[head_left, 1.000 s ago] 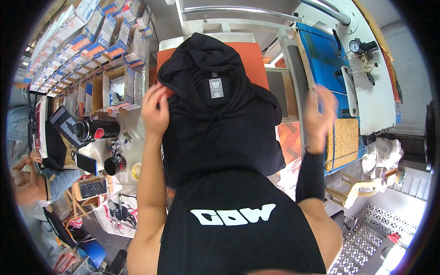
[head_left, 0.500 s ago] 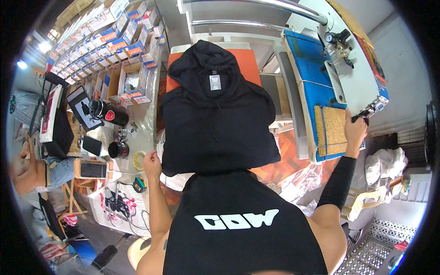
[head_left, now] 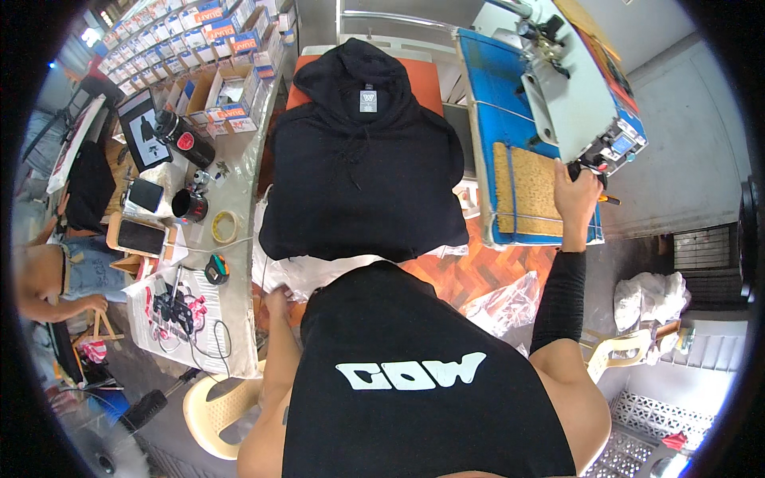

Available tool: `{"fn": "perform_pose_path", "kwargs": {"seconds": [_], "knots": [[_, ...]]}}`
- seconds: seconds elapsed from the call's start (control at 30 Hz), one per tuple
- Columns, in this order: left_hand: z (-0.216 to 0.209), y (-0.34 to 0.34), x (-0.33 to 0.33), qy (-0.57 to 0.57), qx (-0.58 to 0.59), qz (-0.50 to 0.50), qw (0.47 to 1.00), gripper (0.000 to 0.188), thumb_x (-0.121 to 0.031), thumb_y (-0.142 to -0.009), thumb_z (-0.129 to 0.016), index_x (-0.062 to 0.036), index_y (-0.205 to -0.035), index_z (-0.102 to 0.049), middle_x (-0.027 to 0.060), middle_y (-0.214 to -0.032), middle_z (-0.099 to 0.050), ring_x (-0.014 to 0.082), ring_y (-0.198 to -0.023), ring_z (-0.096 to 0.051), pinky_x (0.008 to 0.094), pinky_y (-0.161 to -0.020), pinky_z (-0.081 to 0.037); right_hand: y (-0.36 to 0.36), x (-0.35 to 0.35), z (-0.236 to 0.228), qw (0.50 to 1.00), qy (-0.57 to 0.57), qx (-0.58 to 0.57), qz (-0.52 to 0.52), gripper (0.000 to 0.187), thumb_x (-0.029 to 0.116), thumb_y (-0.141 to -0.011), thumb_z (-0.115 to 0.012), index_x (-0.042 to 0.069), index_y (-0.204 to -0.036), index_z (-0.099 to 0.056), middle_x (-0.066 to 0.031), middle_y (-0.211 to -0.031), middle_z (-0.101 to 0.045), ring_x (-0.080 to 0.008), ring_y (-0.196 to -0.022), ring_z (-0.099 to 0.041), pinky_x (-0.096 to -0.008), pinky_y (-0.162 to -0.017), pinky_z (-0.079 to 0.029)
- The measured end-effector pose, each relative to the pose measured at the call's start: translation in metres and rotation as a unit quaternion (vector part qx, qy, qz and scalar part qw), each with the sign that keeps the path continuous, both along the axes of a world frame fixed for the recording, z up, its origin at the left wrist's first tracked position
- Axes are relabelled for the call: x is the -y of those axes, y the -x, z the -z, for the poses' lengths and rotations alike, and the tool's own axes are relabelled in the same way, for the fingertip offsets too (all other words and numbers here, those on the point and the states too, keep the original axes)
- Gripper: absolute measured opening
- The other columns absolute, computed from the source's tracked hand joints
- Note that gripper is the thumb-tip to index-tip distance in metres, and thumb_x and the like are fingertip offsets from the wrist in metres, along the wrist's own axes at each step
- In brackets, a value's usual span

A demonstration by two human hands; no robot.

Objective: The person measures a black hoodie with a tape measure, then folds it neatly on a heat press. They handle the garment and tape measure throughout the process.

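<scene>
A black hoodie lies flat on the orange pad in front of me, hood away from me, sleeves folded in or under. To its right hangs the swung-out head of a heat press, blue with a tan pad tied on by cord. My right hand, in a black arm sleeve, is closed around the black handle below the control box. My left hand hangs low beside my black top, between the hoodie and the side table; its fingers are smeared by motion.
On the left table stand several open cartons, a black bottle, a black mug, a tape roll and a tape measure. Plastic chairs flank me. Clear plastic lies on the floor. Another person's arm shows far left.
The press head has swung left, closer to the hoodie, with my right hand on its handle. My left hand has dropped from the table's edge to my side. The whole view has shifted.
</scene>
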State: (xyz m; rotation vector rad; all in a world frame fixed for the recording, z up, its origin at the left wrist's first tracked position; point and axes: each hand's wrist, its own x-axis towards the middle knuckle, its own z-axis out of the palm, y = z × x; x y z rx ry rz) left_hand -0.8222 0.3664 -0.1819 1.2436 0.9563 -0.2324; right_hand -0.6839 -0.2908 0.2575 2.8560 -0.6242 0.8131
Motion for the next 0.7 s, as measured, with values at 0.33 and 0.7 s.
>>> {"fn": "perform_pose_path", "kwargs": {"seconds": [0.33, 0.7], "knots": [[0.039, 0.092, -0.016, -0.267, -0.077, 0.394, 0.876, 0.028, -0.028, -0.092, -0.065, -0.0056, -0.100, -0.080, 0.0237, -0.097, -0.078, 0.0352, -0.091, -0.077, 0.0471, -0.080, -0.058, -0.013, -0.130, 0.030, 0.966, -0.046, 0.187, -0.175, 0.029, 0.024, -0.102, -0.068, 0.003, -0.121, -0.069, -0.0218, -0.109, -0.069, -0.0425, -0.108, -0.060, -0.0519, -0.097, -0.044], [0.053, 0.111, -0.096, -0.389, 0.240, 0.641, 0.616, 0.019, -0.028, -0.077, -0.072, -0.0087, -0.077, -0.071, 0.0131, -0.080, -0.071, 0.0336, -0.085, -0.072, 0.0467, -0.072, -0.055, -0.031, -0.226, 0.002, 0.934, 0.002, 0.260, -0.243, 0.126, 0.055, -0.063, -0.097, 0.016, -0.163, -0.033, -0.0330, -0.167, -0.020, -0.0597, -0.151, -0.026, -0.0692, -0.117, -0.029]]}}
